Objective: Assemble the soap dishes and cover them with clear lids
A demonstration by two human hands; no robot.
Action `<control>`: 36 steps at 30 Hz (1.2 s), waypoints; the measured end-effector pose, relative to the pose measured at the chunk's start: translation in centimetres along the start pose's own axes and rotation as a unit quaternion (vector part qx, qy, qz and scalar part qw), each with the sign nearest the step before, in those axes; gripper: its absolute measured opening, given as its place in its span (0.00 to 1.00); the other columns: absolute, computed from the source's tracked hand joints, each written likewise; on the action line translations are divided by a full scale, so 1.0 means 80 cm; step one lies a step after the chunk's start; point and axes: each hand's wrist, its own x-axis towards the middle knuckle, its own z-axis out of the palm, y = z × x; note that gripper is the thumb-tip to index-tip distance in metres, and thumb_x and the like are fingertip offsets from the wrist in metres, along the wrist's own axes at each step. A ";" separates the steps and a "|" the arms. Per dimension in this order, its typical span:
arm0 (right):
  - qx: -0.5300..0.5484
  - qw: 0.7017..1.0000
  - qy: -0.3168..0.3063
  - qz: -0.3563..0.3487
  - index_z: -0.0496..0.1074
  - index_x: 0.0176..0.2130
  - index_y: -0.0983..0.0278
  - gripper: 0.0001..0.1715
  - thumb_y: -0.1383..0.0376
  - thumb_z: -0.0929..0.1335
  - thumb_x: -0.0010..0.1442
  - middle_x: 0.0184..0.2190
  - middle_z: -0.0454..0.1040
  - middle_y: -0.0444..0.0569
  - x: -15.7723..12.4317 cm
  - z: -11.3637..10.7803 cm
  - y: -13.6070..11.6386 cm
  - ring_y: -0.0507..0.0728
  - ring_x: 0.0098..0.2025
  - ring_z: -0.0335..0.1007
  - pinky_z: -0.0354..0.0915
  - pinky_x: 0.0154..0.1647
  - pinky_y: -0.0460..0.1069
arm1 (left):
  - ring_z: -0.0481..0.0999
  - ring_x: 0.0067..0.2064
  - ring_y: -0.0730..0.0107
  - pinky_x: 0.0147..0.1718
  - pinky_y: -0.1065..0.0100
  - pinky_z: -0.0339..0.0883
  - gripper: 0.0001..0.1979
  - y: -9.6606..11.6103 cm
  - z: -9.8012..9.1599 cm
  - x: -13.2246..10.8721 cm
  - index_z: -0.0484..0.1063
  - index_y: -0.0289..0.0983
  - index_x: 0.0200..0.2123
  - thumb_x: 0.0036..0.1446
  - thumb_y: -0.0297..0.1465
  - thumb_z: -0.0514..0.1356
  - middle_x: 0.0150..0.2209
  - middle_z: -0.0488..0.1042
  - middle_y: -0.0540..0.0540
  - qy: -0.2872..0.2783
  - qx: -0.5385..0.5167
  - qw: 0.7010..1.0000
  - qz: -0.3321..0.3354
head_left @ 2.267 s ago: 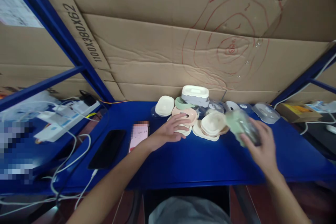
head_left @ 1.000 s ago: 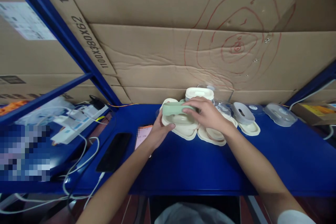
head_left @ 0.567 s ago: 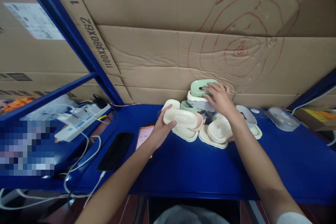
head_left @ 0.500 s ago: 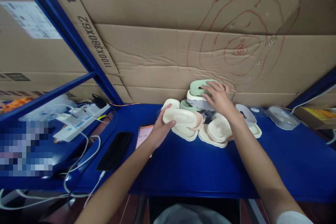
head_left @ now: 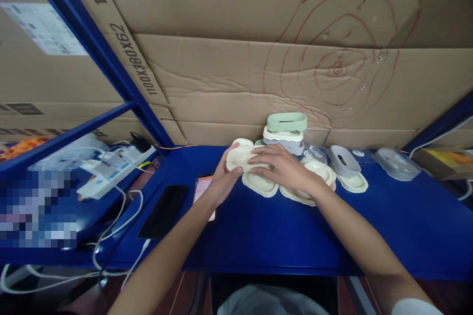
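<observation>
My left hand [head_left: 225,175] is closed on the left end of a cream oval plastic dish [head_left: 236,158], its thumb along the near edge. From the right, my right hand [head_left: 284,167] lays its fingers over the same dish and hides its right half. Behind my right hand rises a stack: a pale green oval piece with a slot [head_left: 287,122] on top, a cream piece [head_left: 283,134] under it and a grey one [head_left: 297,147] below. A cream tray [head_left: 260,186] lies under my hands, and more cream dishes [head_left: 321,171] lie beside my right wrist.
Right of the pile are a slotted grey piece [head_left: 344,161], a cream tray [head_left: 354,183] and a clear cover [head_left: 397,163]. At left lie a black phone [head_left: 162,211], a lit phone [head_left: 203,187] and a white power strip [head_left: 116,172] with cables. Cardboard [head_left: 221,74] walls the back.
My right hand has left the green piece on top of the stack and come down leftward onto the cream dish. My left hand keeps its hold, with the dish slightly turned.
</observation>
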 end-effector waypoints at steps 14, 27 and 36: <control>-0.191 0.897 0.361 0.169 0.82 0.44 0.61 0.16 0.56 0.67 0.71 0.46 0.84 0.56 -0.100 -0.154 0.098 0.60 0.52 0.79 0.67 0.59 0.56 | 0.58 0.74 0.35 0.72 0.35 0.43 0.45 -0.022 -0.050 0.031 0.63 0.41 0.69 0.53 0.46 0.74 0.71 0.65 0.32 0.189 0.510 0.839 -0.001; -0.222 0.720 0.352 0.555 0.76 0.37 0.57 0.20 0.57 0.82 0.46 0.62 0.69 0.69 -0.376 -0.135 0.275 0.80 0.68 0.55 0.38 0.61 0.79 | 0.54 0.76 0.39 0.70 0.34 0.46 0.43 -0.021 -0.058 0.027 0.56 0.43 0.74 0.61 0.47 0.67 0.75 0.58 0.31 0.084 0.570 0.817 0.022; -0.168 0.680 0.428 0.571 0.74 0.27 0.59 0.21 0.65 0.84 0.35 0.35 0.66 0.52 -0.384 -0.148 0.279 0.72 0.50 0.65 0.55 0.55 0.73 | 0.63 0.71 0.41 0.70 0.39 0.51 0.27 0.007 -0.019 0.012 0.69 0.43 0.64 0.64 0.41 0.65 0.67 0.67 0.34 0.108 0.559 0.811 0.134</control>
